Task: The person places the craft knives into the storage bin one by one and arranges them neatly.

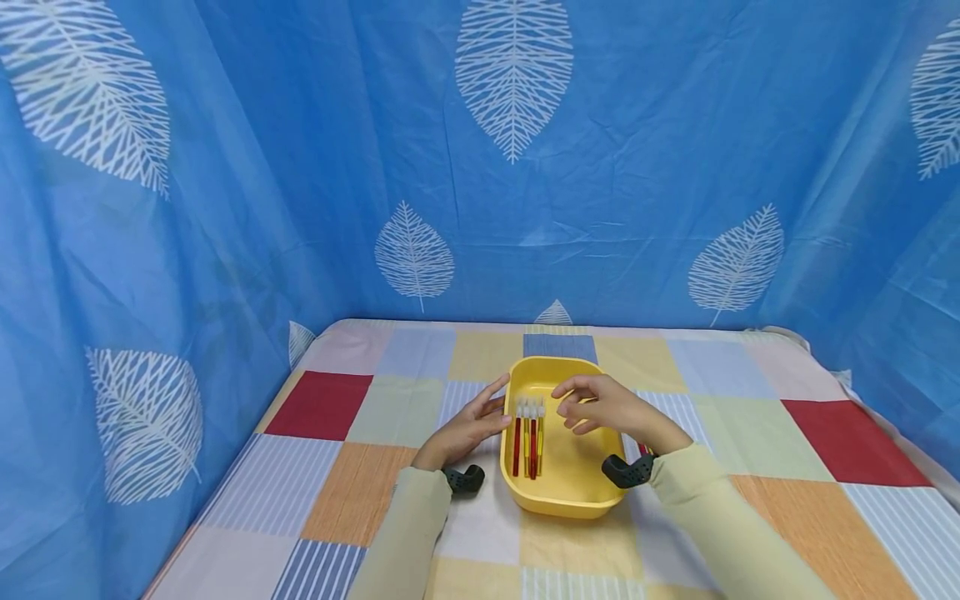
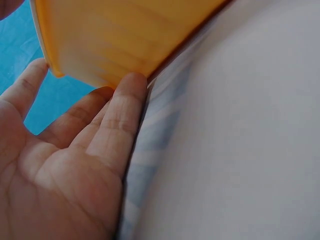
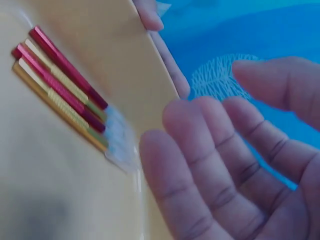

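A yellow tray [image 1: 570, 505] with rounded corners stands upright, the left hand [image 1: 467, 431] touching its left side and the right hand [image 1: 596, 406] above its inside, holding nothing. Four slim pens [image 1: 533, 448], red and gold alternating, lie side by side along the tray's left wall, their whitish ends toward the far side. More red and yellow pieces [image 1: 644, 449], partly hidden by the right wrist, show just beside the tray's right wall.

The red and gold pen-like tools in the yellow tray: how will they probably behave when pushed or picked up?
The pen-like tools look straight, so probably stiff. Their slim, seemingly round handles may roll across the yellow tray if nudged. The textured bands likely make them less slippery.
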A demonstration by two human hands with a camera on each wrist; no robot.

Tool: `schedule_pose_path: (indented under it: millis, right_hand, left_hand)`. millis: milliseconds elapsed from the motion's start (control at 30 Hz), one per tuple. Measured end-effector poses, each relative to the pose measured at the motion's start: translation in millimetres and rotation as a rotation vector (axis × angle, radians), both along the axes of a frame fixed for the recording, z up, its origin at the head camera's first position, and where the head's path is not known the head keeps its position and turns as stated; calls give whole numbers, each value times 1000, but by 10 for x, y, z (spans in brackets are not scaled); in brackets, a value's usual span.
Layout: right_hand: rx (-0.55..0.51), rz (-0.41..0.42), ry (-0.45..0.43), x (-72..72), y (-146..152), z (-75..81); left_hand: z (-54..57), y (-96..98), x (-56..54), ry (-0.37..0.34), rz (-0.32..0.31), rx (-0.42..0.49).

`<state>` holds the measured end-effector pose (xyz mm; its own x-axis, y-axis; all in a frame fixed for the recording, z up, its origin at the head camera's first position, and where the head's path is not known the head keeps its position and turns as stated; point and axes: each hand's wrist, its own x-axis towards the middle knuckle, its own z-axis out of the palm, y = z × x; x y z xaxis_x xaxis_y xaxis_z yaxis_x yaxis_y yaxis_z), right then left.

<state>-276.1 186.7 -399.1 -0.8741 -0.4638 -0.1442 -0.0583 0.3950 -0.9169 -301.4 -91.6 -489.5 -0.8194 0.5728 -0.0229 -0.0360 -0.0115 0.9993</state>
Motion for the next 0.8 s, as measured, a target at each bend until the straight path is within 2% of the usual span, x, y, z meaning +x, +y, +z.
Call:
schedule_pose_path:
  millis: [333,633,800]
  right_hand:
    - [-80,21,157,113,201,-6]
    - [-75,-38,335,214,401,-11]
    - [-48,-101,397,231,554,-51]
  left_hand:
    - [-19,-25,-11,4,-42,31]
    - [-22,-26,-21,18,-47,25]
    - [-30,-27,-35,29,-52,25]
